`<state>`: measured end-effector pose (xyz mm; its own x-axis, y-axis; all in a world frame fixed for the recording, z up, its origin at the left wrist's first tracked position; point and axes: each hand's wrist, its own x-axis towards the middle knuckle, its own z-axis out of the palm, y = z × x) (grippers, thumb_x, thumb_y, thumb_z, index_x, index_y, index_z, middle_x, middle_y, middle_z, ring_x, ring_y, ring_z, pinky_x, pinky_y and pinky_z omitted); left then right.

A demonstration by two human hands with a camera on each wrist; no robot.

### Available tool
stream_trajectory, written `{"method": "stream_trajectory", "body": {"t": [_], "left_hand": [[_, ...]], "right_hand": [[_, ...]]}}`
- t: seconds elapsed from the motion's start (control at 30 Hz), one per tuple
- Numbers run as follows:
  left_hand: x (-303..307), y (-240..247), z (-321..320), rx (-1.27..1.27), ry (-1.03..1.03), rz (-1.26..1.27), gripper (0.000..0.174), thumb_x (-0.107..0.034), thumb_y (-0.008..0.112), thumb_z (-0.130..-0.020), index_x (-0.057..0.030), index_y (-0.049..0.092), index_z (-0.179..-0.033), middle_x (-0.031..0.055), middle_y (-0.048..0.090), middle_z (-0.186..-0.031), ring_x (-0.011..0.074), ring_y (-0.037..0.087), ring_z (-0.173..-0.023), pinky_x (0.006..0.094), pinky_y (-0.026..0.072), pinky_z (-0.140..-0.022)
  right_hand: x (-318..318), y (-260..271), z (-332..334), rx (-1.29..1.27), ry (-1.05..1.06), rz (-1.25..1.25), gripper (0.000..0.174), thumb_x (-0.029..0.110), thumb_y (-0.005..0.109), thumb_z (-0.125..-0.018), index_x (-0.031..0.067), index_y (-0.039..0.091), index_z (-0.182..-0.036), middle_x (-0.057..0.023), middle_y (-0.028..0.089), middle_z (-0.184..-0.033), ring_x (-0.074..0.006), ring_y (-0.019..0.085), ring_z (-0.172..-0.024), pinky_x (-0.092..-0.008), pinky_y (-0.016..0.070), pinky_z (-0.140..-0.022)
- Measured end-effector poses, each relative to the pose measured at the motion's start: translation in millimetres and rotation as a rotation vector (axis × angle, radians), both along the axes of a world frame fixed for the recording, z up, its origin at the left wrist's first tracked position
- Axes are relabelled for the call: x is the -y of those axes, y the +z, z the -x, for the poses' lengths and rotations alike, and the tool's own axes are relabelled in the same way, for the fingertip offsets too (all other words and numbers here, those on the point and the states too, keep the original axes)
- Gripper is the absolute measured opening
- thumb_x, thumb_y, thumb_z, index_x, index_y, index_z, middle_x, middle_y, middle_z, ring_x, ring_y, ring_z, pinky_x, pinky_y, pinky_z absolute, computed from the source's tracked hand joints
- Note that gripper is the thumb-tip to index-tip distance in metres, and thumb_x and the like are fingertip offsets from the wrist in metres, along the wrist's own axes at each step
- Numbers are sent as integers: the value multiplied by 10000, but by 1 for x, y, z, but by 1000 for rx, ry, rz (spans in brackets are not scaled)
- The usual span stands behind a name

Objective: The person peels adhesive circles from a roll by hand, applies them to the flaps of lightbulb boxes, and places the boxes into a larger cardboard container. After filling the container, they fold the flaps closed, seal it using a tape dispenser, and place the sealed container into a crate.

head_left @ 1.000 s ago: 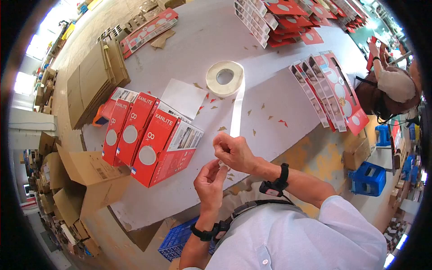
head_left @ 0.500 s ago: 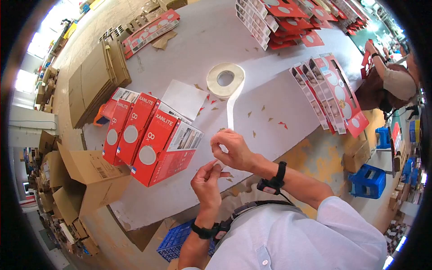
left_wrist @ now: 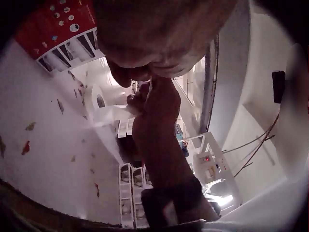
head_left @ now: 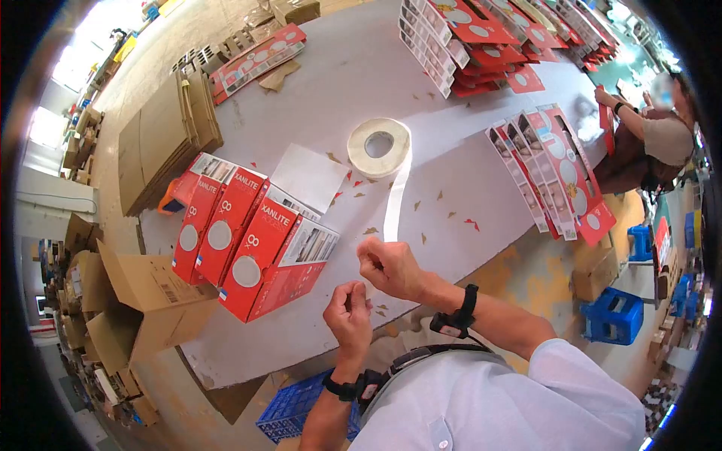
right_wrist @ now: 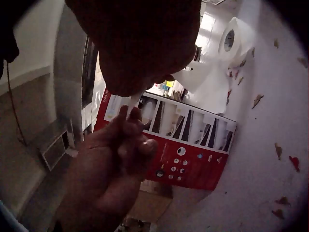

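Note:
A white roll (head_left: 359, 156) lies flat on the table, and its loose strip (head_left: 395, 207) runs down to my right hand (head_left: 395, 270). The fingers of that hand are curled round the strip. Below and left of it is my left hand (head_left: 350, 323), thumb against fingertips. From the right wrist view, a thin whitish piece (right_wrist: 133, 103) shows between the fingertips of my left hand (right_wrist: 106, 169), just under my right hand (right_wrist: 140, 43). The left wrist view has the strip (left_wrist: 111, 114) reaching my right hand (left_wrist: 157, 111); my left hand (left_wrist: 159, 34) hides part of it.
Red boxes (head_left: 256, 259) stand left of my hands, beside an open carton (head_left: 169, 289). Flat cardboard (head_left: 158, 146) is stacked behind. Red printed sleeves (head_left: 556, 169) lie to the right, with more (head_left: 481, 37) at the back. A person (head_left: 650, 139) stands beyond the right edge.
The strip between the roll and my right hand has swung and curved slightly. My fingers have shifted a little, with both hands staying close together. The person at the right has turned and moved.

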<state>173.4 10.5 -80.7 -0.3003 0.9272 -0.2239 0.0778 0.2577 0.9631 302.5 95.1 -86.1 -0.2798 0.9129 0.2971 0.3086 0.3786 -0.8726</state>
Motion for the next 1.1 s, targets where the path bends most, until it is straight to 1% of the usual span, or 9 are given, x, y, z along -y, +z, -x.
{"method": "stream_trajectory", "body": {"t": [0.17,0.33,0.53,0.6,0.7,0.77,0.83,0.9,1.1], "left_hand": [[2,-5,-5,-1,-32,6,185,-194,621,-1007,-14,628,-967,1,588,-737,74,541,-563,246,453,-517],[2,-14,-5,90,44,31,169,-179,606,-1009,-17,628,-968,4,575,-697,80,521,-536,251,455,-504],[23,-67,27,125,67,382,174,-162,624,-984,7,654,-1018,21,610,-702,83,562,-572,261,456,-515],[39,-105,43,-209,-61,289,174,-167,630,-980,0,663,-1015,19,613,-713,95,567,-590,272,464,-541],[38,-85,48,-594,-77,37,166,-158,621,-980,-6,670,-1027,18,615,-725,115,577,-620,294,476,-581],[28,-38,53,-375,-62,24,179,-170,614,-987,-9,669,-1042,23,620,-748,125,583,-641,301,481,-597],[18,12,64,286,-76,200,210,-206,612,-1000,-11,664,-1060,32,630,-787,133,586,-662,300,482,-603],[15,54,65,552,-202,147,302,-298,588,-1017,-6,657,-1057,46,635,-816,132,586,-684,287,478,-607],[21,83,72,924,-350,170,487,-447,482,-1047,11,649,-1044,64,635,-830,129,592,-723,272,475,-607]], "right_hand": [[0,-9,-5,33,-27,25,164,36,650,-828,60,534,-942,-114,580,-635,-319,611,-543,-385,486,-517],[2,-1,-14,-173,-40,108,90,31,630,-838,26,577,-910,-89,590,-686,-195,580,-606,-321,480,-594],[2,28,-31,-434,0,438,30,49,604,-875,19,608,-872,9,575,-730,-58,502,-696,-257,445,-628],[4,38,-33,-450,28,428,28,48,602,-875,22,606,-868,15,570,-725,-52,496,-686,-255,438,-617],[6,62,-37,-320,70,267,8,32,606,-853,27,601,-850,-1,562,-705,-72,506,-651,-266,436,-601],[7,79,-41,-128,113,49,25,15,606,-832,37,595,-833,-9,552,-692,-99,520,-625,-276,440,-590],[0,89,-37,11,203,-441,89,3,631,-772,69,582,-806,-5,524,-676,-134,525,-595,-290,424,-568],[-3,106,-36,196,326,-754,113,25,663,-767,85,571,-794,8,512,-677,-132,520,-596,-286,414,-562],[15,140,-15,378,577,-933,166,150,684,-806,113,525,-778,21,462,-681,-124,496,-623,-282,386,-579]]}}
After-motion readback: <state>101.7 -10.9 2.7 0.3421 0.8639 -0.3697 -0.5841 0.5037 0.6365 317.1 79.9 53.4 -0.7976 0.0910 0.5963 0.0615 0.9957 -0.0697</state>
